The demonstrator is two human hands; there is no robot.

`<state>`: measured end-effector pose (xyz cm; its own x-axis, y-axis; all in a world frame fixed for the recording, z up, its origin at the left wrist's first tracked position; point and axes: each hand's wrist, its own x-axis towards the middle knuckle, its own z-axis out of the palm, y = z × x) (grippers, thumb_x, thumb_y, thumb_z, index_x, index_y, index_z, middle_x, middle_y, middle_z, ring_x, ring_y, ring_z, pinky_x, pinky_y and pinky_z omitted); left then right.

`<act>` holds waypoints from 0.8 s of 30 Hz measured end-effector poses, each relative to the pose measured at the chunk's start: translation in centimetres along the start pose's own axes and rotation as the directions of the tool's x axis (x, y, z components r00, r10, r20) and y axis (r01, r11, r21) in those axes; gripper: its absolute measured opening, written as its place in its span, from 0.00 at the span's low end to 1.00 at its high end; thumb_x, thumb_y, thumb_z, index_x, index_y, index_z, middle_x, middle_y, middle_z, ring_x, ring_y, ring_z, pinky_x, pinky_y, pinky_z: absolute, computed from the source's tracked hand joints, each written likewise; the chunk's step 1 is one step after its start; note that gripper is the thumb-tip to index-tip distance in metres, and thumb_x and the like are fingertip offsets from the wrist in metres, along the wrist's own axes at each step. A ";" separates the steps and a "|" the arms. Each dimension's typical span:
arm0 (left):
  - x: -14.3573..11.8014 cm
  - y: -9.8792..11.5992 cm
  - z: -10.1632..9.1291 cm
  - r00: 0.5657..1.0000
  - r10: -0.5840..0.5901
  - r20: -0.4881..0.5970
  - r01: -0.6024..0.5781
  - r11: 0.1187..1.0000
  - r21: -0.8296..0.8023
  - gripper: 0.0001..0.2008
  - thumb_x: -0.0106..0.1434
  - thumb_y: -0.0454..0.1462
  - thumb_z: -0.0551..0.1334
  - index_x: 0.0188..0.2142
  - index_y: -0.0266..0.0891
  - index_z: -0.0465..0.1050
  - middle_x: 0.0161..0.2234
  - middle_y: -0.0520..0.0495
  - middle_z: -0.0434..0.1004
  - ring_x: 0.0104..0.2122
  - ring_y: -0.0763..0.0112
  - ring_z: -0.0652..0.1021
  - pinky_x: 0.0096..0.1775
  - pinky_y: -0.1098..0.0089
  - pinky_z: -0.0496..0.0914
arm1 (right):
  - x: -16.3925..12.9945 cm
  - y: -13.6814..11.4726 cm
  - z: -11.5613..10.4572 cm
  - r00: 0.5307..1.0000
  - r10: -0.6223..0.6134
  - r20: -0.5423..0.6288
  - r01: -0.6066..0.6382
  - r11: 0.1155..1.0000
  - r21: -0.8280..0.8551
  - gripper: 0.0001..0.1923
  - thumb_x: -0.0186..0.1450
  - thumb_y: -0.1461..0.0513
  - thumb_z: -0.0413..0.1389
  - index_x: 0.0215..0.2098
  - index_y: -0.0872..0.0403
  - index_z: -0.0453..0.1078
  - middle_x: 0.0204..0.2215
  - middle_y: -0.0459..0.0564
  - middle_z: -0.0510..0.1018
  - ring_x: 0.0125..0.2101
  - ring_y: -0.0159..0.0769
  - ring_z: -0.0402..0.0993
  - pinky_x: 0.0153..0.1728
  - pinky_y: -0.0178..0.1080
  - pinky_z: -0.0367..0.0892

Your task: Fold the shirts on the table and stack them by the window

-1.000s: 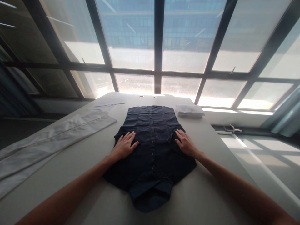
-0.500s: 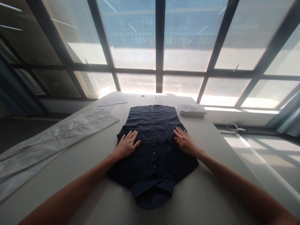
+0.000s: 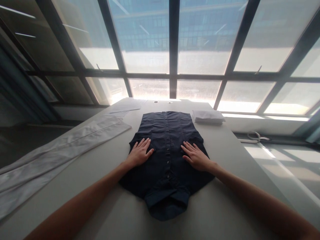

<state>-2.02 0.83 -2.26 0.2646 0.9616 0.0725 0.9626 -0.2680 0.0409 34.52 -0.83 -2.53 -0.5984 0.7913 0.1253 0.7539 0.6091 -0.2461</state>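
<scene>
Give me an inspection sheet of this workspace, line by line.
Surface: pale table, sunlit at the far end.
Job's things: dark shirt flat, button side up, collar nearest the person.
Clutter: long white cloth at left; folded white stack far right; papers far left.
Hands: left hand and right hand flat on the shirt, fingers spread.
Cables: one looped on the sill.
Surroundings: large windows, dark frames.

Strong backlight from the windows (image 3: 172, 50) beyond both hands blows out the lower panes and far table (image 3: 225, 146) edge, leaves forearms and near foreground dim, throws sun stripes right of the right hand (image 3: 197, 156); wide-angle bending at edges, focus sharp.
</scene>
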 end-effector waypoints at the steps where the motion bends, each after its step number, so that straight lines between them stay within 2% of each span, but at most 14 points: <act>1: 0.0 0.0 0.0 1.000 0.000 0.000 0.000 1.000 -0.001 0.36 0.74 0.54 0.43 0.74 0.39 0.51 0.74 0.45 0.48 0.73 0.53 0.50 0.69 0.46 0.49 | 0.0 -0.1 0.0 1.000 -0.005 0.019 0.005 1.000 0.004 0.36 0.77 0.44 0.38 0.75 0.54 0.51 0.74 0.56 0.46 0.74 0.47 0.39 0.71 0.57 0.40; 7: 0.0 0.0 0.0 1.000 0.003 0.008 -0.003 1.000 0.005 0.35 0.75 0.54 0.43 0.74 0.39 0.51 0.74 0.45 0.46 0.73 0.54 0.49 0.69 0.47 0.49 | -0.1 0.1 -0.1 1.000 -0.009 0.015 0.009 1.000 0.017 0.37 0.76 0.42 0.37 0.76 0.51 0.47 0.74 0.54 0.46 0.73 0.46 0.41 0.71 0.56 0.40; 10: 0.0 0.0 0.0 1.000 0.008 0.004 -0.008 1.000 -0.002 0.36 0.75 0.54 0.43 0.74 0.39 0.51 0.74 0.45 0.47 0.73 0.53 0.49 0.69 0.47 0.49 | -0.1 0.3 0.3 0.997 0.066 -0.044 -0.066 0.998 0.003 0.39 0.76 0.42 0.37 0.76 0.55 0.44 0.74 0.57 0.45 0.73 0.47 0.40 0.71 0.56 0.40; 12: 0.0 -0.1 0.0 1.000 0.012 0.004 -0.012 1.000 -0.007 0.36 0.75 0.54 0.43 0.74 0.38 0.51 0.74 0.45 0.47 0.73 0.53 0.50 0.69 0.47 0.49 | 0.0 0.5 0.6 0.988 0.135 -0.069 -0.137 0.991 -0.014 0.39 0.76 0.43 0.37 0.76 0.57 0.45 0.74 0.59 0.45 0.73 0.48 0.40 0.71 0.57 0.40; 15: 0.0 -0.2 0.1 1.000 0.021 0.004 -0.021 1.000 -0.007 0.35 0.75 0.54 0.43 0.74 0.39 0.51 0.74 0.45 0.47 0.73 0.53 0.49 0.69 0.47 0.49 | 0.1 0.7 0.7 0.984 0.169 -0.050 -0.171 0.985 -0.034 0.38 0.76 0.44 0.38 0.75 0.58 0.48 0.74 0.60 0.47 0.73 0.48 0.41 0.71 0.57 0.40; 18: 0.1 -0.2 0.0 0.999 0.032 0.019 -0.032 0.999 0.000 0.35 0.75 0.53 0.43 0.74 0.39 0.51 0.74 0.45 0.46 0.73 0.54 0.49 0.69 0.48 0.49 | 0.0 0.7 0.5 0.991 0.132 -0.019 -0.132 0.990 -0.041 0.38 0.76 0.43 0.37 0.76 0.57 0.48 0.74 0.58 0.45 0.74 0.47 0.39 0.71 0.57 0.40; 24: 0.1 -0.3 0.0 0.998 0.053 0.035 -0.053 0.999 -0.007 0.36 0.75 0.53 0.42 0.74 0.36 0.50 0.74 0.44 0.44 0.73 0.55 0.48 0.69 0.48 0.49 | -0.6 0.8 -0.3 0.995 -0.070 0.076 0.071 0.997 -0.007 0.37 0.76 0.41 0.36 0.76 0.50 0.45 0.75 0.51 0.41 0.74 0.45 0.36 0.71 0.57 0.36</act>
<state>-2.31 1.00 -2.24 0.3176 0.9474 0.0395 0.9467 -0.3192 0.0440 35.56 -0.86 -2.54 -0.6685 0.7405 0.0684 0.7117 0.6638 -0.2299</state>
